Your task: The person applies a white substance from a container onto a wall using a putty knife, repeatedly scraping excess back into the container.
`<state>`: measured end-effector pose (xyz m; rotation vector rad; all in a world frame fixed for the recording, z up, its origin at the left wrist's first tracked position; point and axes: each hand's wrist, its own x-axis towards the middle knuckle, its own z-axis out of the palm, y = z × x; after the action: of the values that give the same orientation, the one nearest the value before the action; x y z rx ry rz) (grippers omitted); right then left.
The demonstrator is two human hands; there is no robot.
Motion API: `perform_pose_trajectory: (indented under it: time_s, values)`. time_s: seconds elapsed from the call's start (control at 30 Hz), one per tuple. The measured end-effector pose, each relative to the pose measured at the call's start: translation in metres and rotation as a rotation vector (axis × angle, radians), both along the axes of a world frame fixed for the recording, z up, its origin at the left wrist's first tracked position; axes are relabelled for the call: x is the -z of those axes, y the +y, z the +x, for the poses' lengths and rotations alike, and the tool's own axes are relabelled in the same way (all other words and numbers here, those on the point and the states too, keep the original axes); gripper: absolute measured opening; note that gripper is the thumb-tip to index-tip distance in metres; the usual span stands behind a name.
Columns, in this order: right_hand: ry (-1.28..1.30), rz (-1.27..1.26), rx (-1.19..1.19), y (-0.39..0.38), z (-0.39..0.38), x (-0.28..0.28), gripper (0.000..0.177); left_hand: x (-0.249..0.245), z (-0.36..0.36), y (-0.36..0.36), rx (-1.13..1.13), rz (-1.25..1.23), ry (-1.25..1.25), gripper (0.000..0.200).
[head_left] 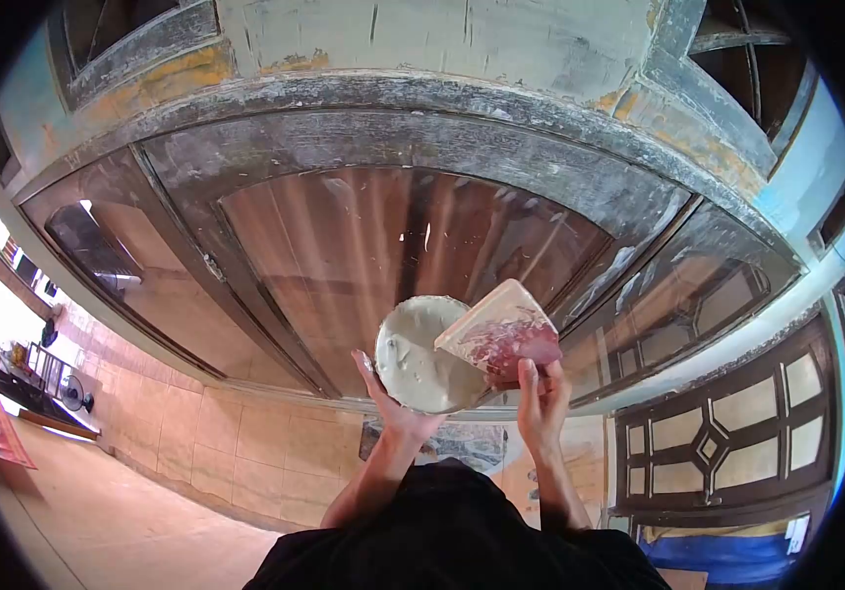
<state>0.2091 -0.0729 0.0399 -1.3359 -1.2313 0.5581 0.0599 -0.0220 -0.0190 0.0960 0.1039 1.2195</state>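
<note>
My left hand (405, 413) holds a round tub of putty (413, 393) from below and the left, thumb along its rim. Pale grey-white putty fills the tub, with a dent and lumps on its surface. My right hand (541, 403) is closed on a putty spreader (506, 329), a flat, wide blade with a reddish part near the fingers and whitish smears across it. The spreader is tilted, and its left corner overlaps the right side of the tub in this view. Part of the right hand's grip is hidden under the spreader.
In front stands a dark wooden window frame (373, 147) with whitish patches and glass panes (324, 236). Above it runs a worn grey-green wall panel (462, 39). A dark door with light panels (737, 413) is at the right. Tiled floor (245, 433) and a fan (75, 393) lie left.
</note>
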Motion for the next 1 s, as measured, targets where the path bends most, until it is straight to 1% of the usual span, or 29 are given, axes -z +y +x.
perform_pose_trajectory:
  time_s: [0.07, 0.2, 0.27, 0.3, 0.33, 0.37, 0.4, 0.47, 0.5, 0.53, 0.57, 0.63, 0.67, 0.7, 0.73, 0.8, 0.83, 0.9, 0.93, 0.97, 1.0]
  values:
    - [0.440, 0.023, -0.079, 0.003, 0.000, 0.004, 0.017, 0.003, 0.000, 0.000, 0.007, -0.070, -0.007, 0.080]
    - [0.458, 0.017, -0.110, -0.001, 0.013, 0.026, 0.019, 0.003, -0.001, -0.001, 0.010, -0.071, 0.015, 0.082]
    - [0.144, 0.120, -0.085, -0.003, 0.020, 0.040, 0.014, -0.002, -0.002, -0.003, 0.030, -0.044, 0.017, 0.083]
    - [0.146, 0.117, -0.082, -0.003, 0.021, 0.038, 0.014, -0.002, -0.002, -0.004, 0.032, -0.047, 0.019, 0.083]
    - [-0.129, 0.218, -0.067, -0.002, 0.021, 0.034, 0.016, -0.002, -0.003, -0.005, 0.031, -0.056, 0.035, 0.084]
    - [-0.406, 0.317, -0.051, -0.003, 0.022, 0.028, 0.020, -0.002, -0.004, -0.005, 0.030, -0.064, 0.050, 0.085]
    - [-0.531, 0.186, -0.107, -0.011, 0.026, 0.020, 0.040, 0.000, -0.004, -0.005, 0.031, -0.064, 0.053, 0.085]
    - [-0.526, 0.180, -0.121, -0.010, 0.023, 0.026, 0.040, 0.005, -0.006, -0.004, 0.072, 0.065, -0.053, 0.086]
    - [-0.522, 0.174, -0.134, -0.009, 0.021, 0.028, 0.041, 0.005, -0.007, -0.004, 0.068, 0.063, -0.052, 0.086]
    - [-0.508, 0.167, -0.144, -0.009, 0.020, 0.029, 0.033, 0.004, -0.007, -0.004, 0.051, 0.045, -0.037, 0.086]
    - [-0.508, 0.169, -0.148, -0.008, 0.019, 0.037, 0.033, 0.004, -0.008, -0.003, 0.035, 0.028, -0.022, 0.086]
    - [0.011, 0.105, -0.183, -0.003, 0.009, 0.046, 0.021, -0.004, -0.007, -0.004, -0.003, -0.005, 0.002, 0.086]
    - [0.310, 0.053, -0.241, -0.004, 0.003, 0.046, 0.020, -0.008, -0.006, -0.005, -0.035, -0.039, 0.026, 0.086]
    - [0.311, 0.054, -0.243, -0.004, 0.005, 0.042, 0.020, -0.010, -0.006, -0.005, -0.036, -0.038, 0.027, 0.086]
    - [0.377, -0.002, -0.256, -0.002, 0.008, 0.039, 0.022, -0.013, -0.006, -0.005, -0.043, -0.045, 0.060, 0.085]
    - [0.489, -0.089, -0.246, 0.002, 0.009, 0.030, 0.031, -0.014, -0.006, -0.004, -0.051, -0.048, 0.093, 0.085]
    - [0.489, -0.085, -0.248, 0.003, 0.009, 0.030, 0.031, -0.013, -0.007, -0.003, -0.054, -0.071, 0.085, 0.084]
    - [0.843, -0.169, -0.268, 0.007, 0.010, 0.030, 0.032, -0.011, -0.007, -0.002, -0.059, -0.087, 0.076, 0.083]
    - [0.916, -0.214, -0.329, 0.008, 0.009, 0.024, 0.030, -0.011, -0.007, -0.002, -0.053, -0.082, 0.056, 0.083]
    - [0.915, -0.209, -0.334, 0.009, 0.010, 0.025, 0.030, -0.011, -0.007, -0.002, -0.046, -0.076, 0.037, 0.082]
    - [1.034, -0.252, -0.349, 0.009, 0.011, 0.028, 0.033, -0.009, -0.007, -0.002, -0.048, -0.069, 0.036, 0.082]
